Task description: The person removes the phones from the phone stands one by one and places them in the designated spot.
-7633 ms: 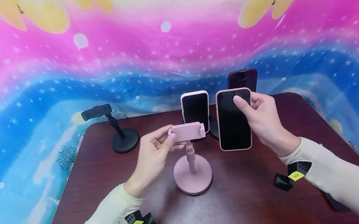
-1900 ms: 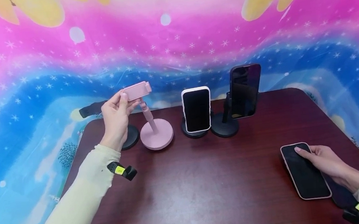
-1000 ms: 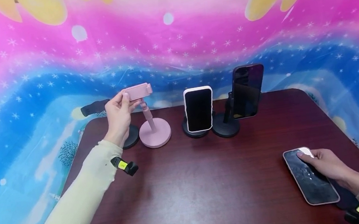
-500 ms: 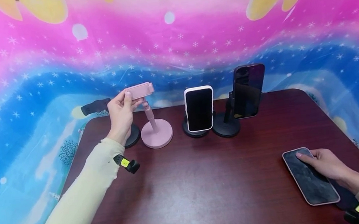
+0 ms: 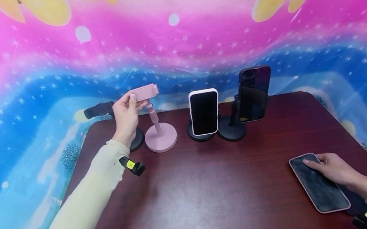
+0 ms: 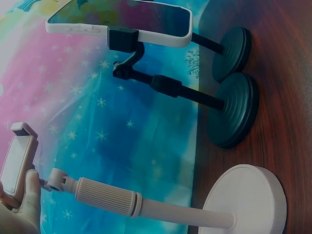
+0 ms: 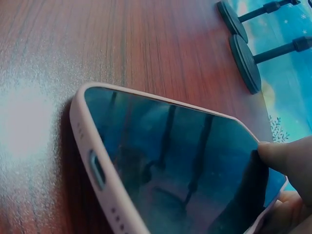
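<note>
Left hand [image 5: 125, 117] first: by it the clamp [image 5: 145, 92] of the pink stand [image 5: 154, 118] is pinched. Earlier mid-table, the stand is now set in the back row, just beside a black stand [image 5: 98, 110]. Further right, a white-cased phone [image 5: 205, 112] and a dark phone [image 5: 255, 94] are held up. At far right, the pink-cased phone [image 5: 319, 186], since lowered, is gripped by the right hand [image 5: 335, 168], well apart from the stand, which seems worked on alone. By the wrist views a ribbed collar [image 6: 106, 196] and charging port [image 7: 97, 169] are shown, both unclear from the head
</note>
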Motion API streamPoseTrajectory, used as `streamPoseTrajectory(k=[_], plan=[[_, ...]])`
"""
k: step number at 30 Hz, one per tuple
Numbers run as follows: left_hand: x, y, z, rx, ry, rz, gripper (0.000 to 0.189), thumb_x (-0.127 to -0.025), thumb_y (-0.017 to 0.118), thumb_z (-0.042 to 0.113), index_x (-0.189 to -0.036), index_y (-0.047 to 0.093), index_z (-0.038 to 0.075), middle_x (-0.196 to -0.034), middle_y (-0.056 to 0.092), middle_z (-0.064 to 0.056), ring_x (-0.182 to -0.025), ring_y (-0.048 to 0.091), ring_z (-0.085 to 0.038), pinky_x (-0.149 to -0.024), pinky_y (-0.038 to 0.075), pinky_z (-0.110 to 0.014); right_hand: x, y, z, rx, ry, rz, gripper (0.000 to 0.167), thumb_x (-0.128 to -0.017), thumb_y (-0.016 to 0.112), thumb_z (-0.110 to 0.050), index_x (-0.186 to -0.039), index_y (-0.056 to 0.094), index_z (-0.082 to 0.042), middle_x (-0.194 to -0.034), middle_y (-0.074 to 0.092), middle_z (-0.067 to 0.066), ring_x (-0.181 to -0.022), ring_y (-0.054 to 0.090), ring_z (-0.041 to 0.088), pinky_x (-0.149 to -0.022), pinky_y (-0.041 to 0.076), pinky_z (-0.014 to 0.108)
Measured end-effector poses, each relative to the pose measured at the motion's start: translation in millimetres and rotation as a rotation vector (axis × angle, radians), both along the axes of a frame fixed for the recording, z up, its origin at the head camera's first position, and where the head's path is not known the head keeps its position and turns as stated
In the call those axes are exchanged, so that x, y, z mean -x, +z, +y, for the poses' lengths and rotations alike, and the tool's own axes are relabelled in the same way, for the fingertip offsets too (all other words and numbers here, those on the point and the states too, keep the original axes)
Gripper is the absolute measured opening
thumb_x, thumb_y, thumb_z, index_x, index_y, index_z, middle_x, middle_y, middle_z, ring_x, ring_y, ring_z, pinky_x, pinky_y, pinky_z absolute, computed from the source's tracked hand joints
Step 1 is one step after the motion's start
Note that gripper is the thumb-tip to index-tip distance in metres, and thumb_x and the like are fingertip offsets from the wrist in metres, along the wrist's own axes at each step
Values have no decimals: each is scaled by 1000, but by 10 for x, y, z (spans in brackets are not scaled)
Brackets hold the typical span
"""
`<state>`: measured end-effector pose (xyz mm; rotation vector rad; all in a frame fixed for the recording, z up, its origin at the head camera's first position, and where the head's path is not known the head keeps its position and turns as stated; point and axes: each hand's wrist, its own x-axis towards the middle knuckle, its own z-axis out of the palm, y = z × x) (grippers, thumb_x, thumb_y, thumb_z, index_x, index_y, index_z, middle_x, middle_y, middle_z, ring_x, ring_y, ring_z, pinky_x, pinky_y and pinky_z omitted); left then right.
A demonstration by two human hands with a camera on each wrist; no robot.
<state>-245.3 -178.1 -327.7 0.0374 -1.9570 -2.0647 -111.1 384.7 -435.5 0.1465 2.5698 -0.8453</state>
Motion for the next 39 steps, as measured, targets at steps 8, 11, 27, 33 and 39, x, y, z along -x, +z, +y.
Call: streamPoseTrajectory(k=[8, 11, 27, 33, 39], plan=[[57, -22, 12, -43, 18, 2, 39, -107, 45, 21, -140, 58, 4, -134, 62, -24, -92, 73, -7, -92, 59, -22, -6, -16, 38, 3, 27, 47, 41, -106, 51, -41, -87, 55, -5, -58, 36, -8, -50, 46, 9, -49, 40, 25], [58, -23, 6, -21, 16, -5, 41, -107, 44, 23, -142, 57, 5, -135, 62, -22, -95, 73, -8, -94, 58, -23, -3, -15, 44, 15, 36, 38, 41, -108, 46, -40, -91, 57, -5, -59, 41, -7, -51, 48, 10, -50, 41, 26], [31, 16, -4, 90, -8, -55, 44, -109, 39, 28, -144, 54, 8, -138, 60, -20, -109, 73, -22, -97, 58, -27, -27, -95, 69, -122, 72, 268, 35, -100, 64, -27, -106, 64, 7, -65, 57, -4, -52, 41, 3, -50, 34, 23], [31, 11, -1, 92, -12, -48, 43, -109, 39, 27, -144, 54, 8, -137, 60, -20, -110, 73, -24, -97, 58, -28, -19, -87, 90, -206, 90, 330, 36, -96, 70, -29, -101, 67, 7, -65, 53, -3, -53, 40, 4, -49, 32, 22], [26, 13, 4, 88, -19, -47, 43, -109, 38, 28, -144, 53, 8, -136, 60, -20, -105, 73, -20, -99, 58, -31, -12, -59, 111, -244, 80, 304, 50, -97, 69, -36, -110, 66, 12, -74, 64, 1, -57, 48, 7, -48, 37, 24]])
